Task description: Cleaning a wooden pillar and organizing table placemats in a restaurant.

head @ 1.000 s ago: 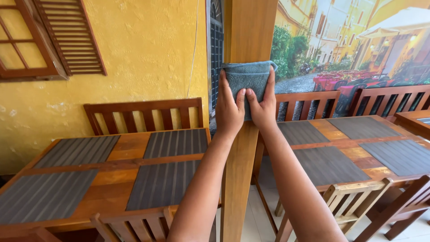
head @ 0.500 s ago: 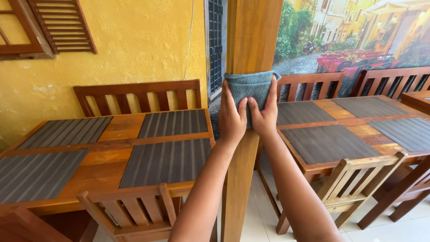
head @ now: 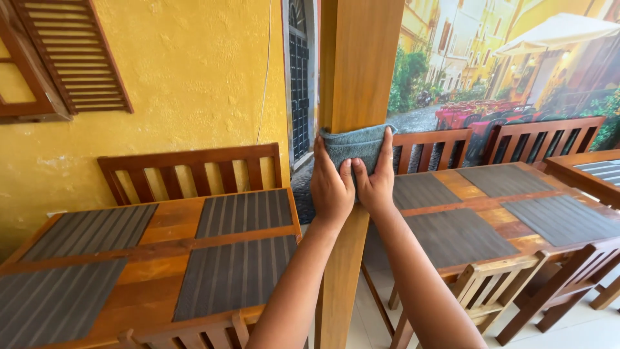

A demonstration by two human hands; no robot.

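Scanning from the left edge: the upper left of the frame has a brown louvred shutter (head: 71,58) on a bumpy yellow wall (head: 194,77), and below it in the lower left sits a wooden table (head: 155,252) with dark striped placemats (head: 242,212) and a slatted bench (head: 194,171) behind it. Dead centre is the wooden post (head: 358,64), running top to bottom of the frame, and that's where the action is: a grey-blue cloth (head: 352,145) is wrapped around the front of the post about mid-height in the picture. The left hand (head: 330,187) is pressed flat on the cloth's left side with its fingers curling round the post edge, and the right hand (head: 376,184) is right beside it, thumbs nearly touching, fingers stretched up over the cloth's right side. So both hands are spread and clamped down on the cloth against the wood, not pinching it. The cloth looks like soft terry, light and floppy, so I'd guess it bunches or slides if you only grab a corner; flat palms with the fingers hooked over the side edges seems the way to keep it put. Nothing fragile there. Over on the right there's a second table (head: 491,213) with more mats, chairs (head: 497,291) tucked under, and a painted street mural (head: 516,58) filling the upper right.
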